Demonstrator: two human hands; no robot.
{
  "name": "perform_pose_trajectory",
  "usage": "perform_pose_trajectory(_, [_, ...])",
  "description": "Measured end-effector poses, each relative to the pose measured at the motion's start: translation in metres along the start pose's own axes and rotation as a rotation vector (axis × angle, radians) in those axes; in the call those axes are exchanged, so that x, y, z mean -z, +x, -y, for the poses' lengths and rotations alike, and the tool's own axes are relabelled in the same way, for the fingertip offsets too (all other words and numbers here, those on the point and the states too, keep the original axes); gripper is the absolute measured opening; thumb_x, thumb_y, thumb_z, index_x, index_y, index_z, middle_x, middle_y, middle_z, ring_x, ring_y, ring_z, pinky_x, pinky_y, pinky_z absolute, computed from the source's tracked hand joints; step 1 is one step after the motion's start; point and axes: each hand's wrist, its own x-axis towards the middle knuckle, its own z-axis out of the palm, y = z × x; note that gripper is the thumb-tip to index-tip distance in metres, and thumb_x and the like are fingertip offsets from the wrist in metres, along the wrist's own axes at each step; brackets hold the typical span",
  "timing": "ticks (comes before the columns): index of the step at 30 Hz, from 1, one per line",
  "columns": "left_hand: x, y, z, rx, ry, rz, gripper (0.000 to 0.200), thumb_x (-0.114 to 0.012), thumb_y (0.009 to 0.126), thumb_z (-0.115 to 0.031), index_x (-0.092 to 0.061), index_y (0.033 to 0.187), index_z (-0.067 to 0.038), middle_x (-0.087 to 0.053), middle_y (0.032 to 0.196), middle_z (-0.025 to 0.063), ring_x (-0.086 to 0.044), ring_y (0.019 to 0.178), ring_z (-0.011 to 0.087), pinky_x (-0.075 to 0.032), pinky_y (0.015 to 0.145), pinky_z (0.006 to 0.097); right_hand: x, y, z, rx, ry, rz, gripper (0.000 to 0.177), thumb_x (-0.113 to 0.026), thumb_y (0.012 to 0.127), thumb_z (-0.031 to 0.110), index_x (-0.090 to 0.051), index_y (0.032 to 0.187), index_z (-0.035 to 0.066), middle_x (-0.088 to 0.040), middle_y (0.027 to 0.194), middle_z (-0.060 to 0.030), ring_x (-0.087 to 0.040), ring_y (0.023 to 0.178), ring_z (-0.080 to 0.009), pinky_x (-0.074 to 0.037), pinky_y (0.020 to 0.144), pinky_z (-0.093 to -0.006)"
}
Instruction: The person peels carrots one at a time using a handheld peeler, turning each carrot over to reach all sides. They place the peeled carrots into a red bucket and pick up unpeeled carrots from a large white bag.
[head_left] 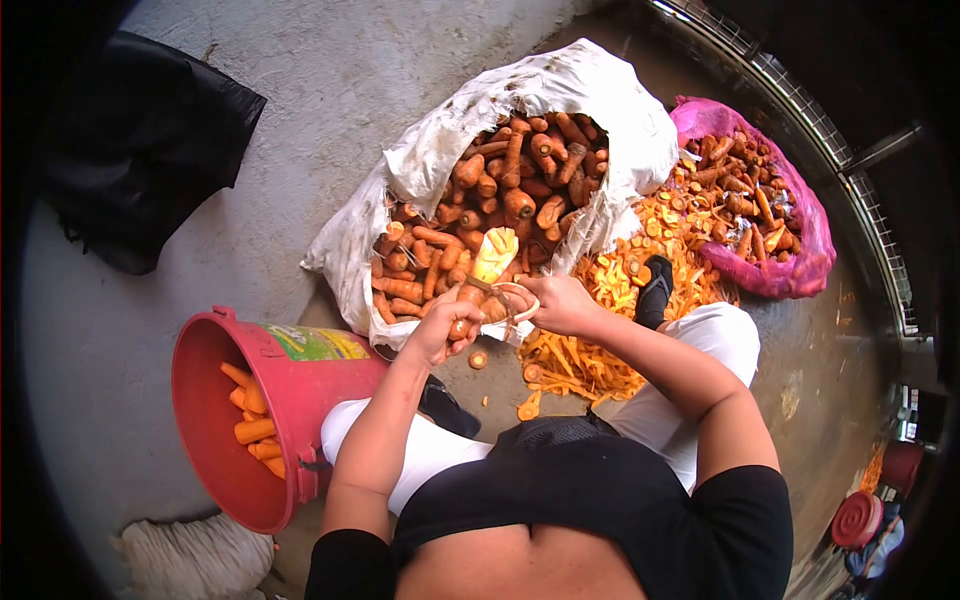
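In front of my body, my left hand (445,330) is closed around an unpeeled carrot (467,299). Close beside it, my right hand (562,305) is closed on a peeler with a pale looped frame (527,304), which reaches toward the carrot. Both hands are over the front edge of a large white sack (350,235), whose torn opening shows many unpeeled carrots (518,203). A yellow-orange piece of carrot (495,254) shows just above my hands. Orange peelings (575,362) and cut carrot ends are heaped on the floor below my right forearm.
A red bucket (300,380) lies on its side at left, peeled carrots (254,430) inside. A pink sack (815,240) of carrots and scraps is at right. Black sheeting (150,140) hangs or lies upper left; a pale sack (195,558) is lower left.
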Motion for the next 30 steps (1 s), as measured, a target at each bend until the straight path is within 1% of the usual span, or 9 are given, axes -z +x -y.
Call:
perform_pose_trajectory(3, [0.001, 0.002, 0.001, -0.004, -0.003, 0.004, 0.029, -0.054, 0.080, -0.008, -0.048, 0.108, -0.005, -0.051, 0.060, 0.0051, -0.039, 0.033, 0.0081, -0.028, 0.029, 0.0197, -0.004, -0.001, -0.002, 0.040, -0.018, -0.062, 0.047, -0.052, 0.089, 0.053, -0.066, 0.094, 0.009, -0.064, 0.073, -0.0213, -0.063, 0.072, -0.0404, -0.049, 0.063, -0.0487])
perform_pose_trajectory(6, [0.000, 0.002, 0.001, -0.007, -0.014, 0.012, 0.027, -0.054, 0.080, -0.008, -0.048, 0.106, -0.005, -0.051, 0.059, 0.0048, -0.038, 0.033, 0.0082, -0.028, 0.029, 0.0200, -0.006, 0.002, -0.009, 0.066, -0.091, -0.087, 0.048, -0.052, 0.089, 0.054, -0.065, 0.087, 0.008, -0.063, 0.068, -0.0201, -0.063, 0.068, -0.0391, -0.048, 0.059, -0.0487])
perform_pose_trajectory(12, [0.007, 0.002, 0.002, 0.052, -0.114, 0.047, 0.023, -0.052, 0.080, -0.006, -0.046, 0.102, -0.004, -0.049, 0.059, 0.0056, -0.037, 0.032, 0.0091, -0.028, 0.029, 0.0206, -0.008, 0.001, -0.013, 0.191, -0.287, -0.198, 0.045, -0.054, 0.090, 0.050, -0.059, 0.075, 0.007, -0.056, 0.053, -0.0156, -0.059, 0.051, -0.0354, -0.044, 0.047, -0.0458])
perform_pose_trajectory(18, [0.010, 0.001, -0.005, 0.085, -0.156, 0.118, 0.019, -0.049, 0.081, -0.003, -0.043, 0.100, -0.001, -0.048, 0.061, 0.0079, -0.037, 0.032, 0.0096, -0.031, 0.028, 0.0204, -0.007, 0.001, -0.013, 0.204, -0.315, -0.182, 0.043, -0.055, 0.090, 0.050, -0.062, 0.078, 0.008, -0.057, 0.054, -0.0159, -0.059, 0.051, -0.0356, -0.044, 0.047, -0.0452])
perform_pose_trajectory(21, [0.013, 0.001, -0.005, 0.089, -0.143, 0.133, 0.023, -0.050, 0.081, -0.003, -0.043, 0.103, -0.001, -0.049, 0.061, 0.0074, -0.036, 0.032, 0.0094, -0.029, 0.028, 0.0205, -0.005, -0.001, -0.009, 0.113, -0.242, -0.113, 0.050, -0.049, 0.091, 0.054, -0.060, 0.076, 0.006, -0.061, 0.060, -0.0174, -0.061, 0.057, -0.0366, -0.047, 0.053, -0.0474])
perform_pose_trajectory(24, [0.013, -0.002, -0.006, 0.068, -0.135, 0.150, 0.031, -0.052, 0.081, -0.004, -0.044, 0.110, -0.003, -0.050, 0.060, 0.0060, -0.036, 0.031, 0.0092, -0.026, 0.028, 0.0207, 0.000, -0.003, -0.009, 0.081, -0.104, -0.083, 0.050, -0.049, 0.091, 0.055, -0.065, 0.088, 0.007, -0.063, 0.068, -0.0201, -0.063, 0.066, -0.0381, -0.049, 0.061, -0.0475])
perform_pose_trajectory(27, [0.011, -0.002, -0.005, 0.040, -0.136, 0.161, 0.034, -0.052, 0.081, -0.003, -0.043, 0.114, -0.002, -0.051, 0.061, 0.0063, -0.038, 0.032, 0.0096, -0.028, 0.029, 0.0200, 0.006, -0.003, -0.010, 0.146, -0.069, -0.070, 0.041, -0.058, 0.090, 0.046, -0.067, 0.101, 0.008, -0.063, 0.067, -0.0188, -0.064, 0.065, -0.0342, -0.050, 0.060, -0.0408])
perform_pose_trajectory(28, [0.010, -0.002, -0.005, 0.026, -0.141, 0.170, 0.035, -0.052, 0.081, -0.004, -0.043, 0.115, -0.002, -0.051, 0.061, 0.0063, -0.038, 0.032, 0.0097, -0.029, 0.029, 0.0199, 0.002, 0.004, -0.021, 0.114, 0.133, 0.036, 0.041, -0.060, 0.090, 0.044, -0.067, 0.106, 0.006, -0.064, 0.071, -0.0186, -0.066, 0.066, -0.0308, -0.051, 0.062, -0.0378])
perform_pose_trajectory(30, [0.007, -0.003, -0.007, -0.003, -0.146, 0.188, 0.036, -0.053, 0.082, -0.004, -0.044, 0.116, -0.003, -0.051, 0.061, 0.0062, -0.039, 0.034, 0.0097, -0.031, 0.031, 0.0197, 0.000, 0.004, -0.024, 0.192, 0.421, 0.040, 0.043, -0.062, 0.089, 0.044, -0.066, 0.107, 0.005, -0.065, 0.074, -0.0183, -0.067, 0.067, -0.0287, -0.051, 0.063, -0.0361])
